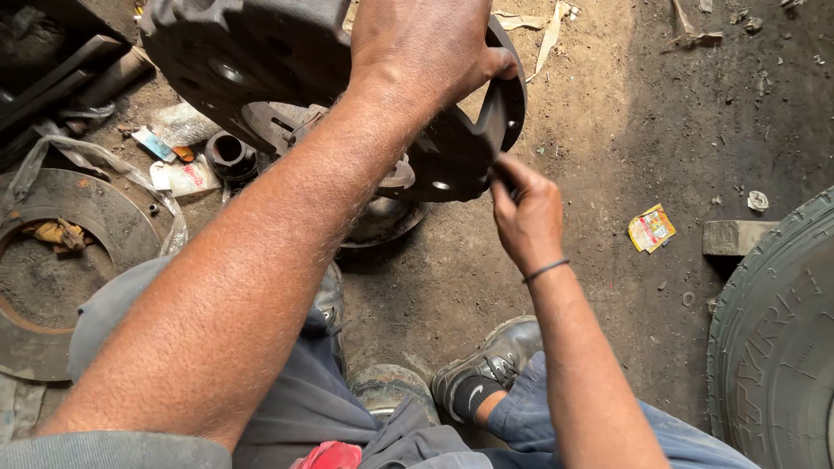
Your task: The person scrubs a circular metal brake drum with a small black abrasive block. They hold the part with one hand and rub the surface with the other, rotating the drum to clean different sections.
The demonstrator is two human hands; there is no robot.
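1. Left hand (426,43) clasps the top rim of a dark metal disc (261,61), held tilted above the dirt floor (591,156).
2. Right hand (526,213) pinches its lower edge, fingers closed.
3. A tyre (773,347) stands at right.

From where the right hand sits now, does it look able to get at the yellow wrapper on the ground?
Probably yes. The right hand pinches the lower edge of the dark metal disc, and only bare dirt lies between it and the yellow wrapper. It would have to let go first.

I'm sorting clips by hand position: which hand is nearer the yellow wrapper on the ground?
Right. The right hand pinches the metal disc's lower edge, closer to the yellow wrapper; the left hand grips the disc's top, farther away.
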